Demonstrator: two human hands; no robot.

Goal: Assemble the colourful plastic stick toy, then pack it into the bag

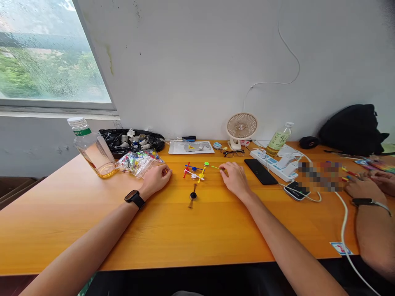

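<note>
My right hand (235, 177) rests on the table with bent fingers, its thumb a little apart from the index finger. A thin green pointer (212, 166) reaches to its fingertips; a firm pinch is not visible. My left hand (156, 178), wearing a black watch (134, 199), lies loosely curled with nothing visible in it. Between my hands sit small arrow-shaped plastic spinners: a red one (187, 170), a blue one (194, 168), a white one (194, 176) and a yellow one (201, 176), close together. Nearer me is a black spinner (193, 196), its pointer blurred by motion.
Left stand a tilted-looking bottle (92, 150), a clear bag of colourful pieces (138, 163) and a black bag (131, 142). Behind are a fan (241, 127) and glasses (233, 153). Right lie a phone (261, 171), a power strip (274, 165) and a co-worker's hands (365, 189).
</note>
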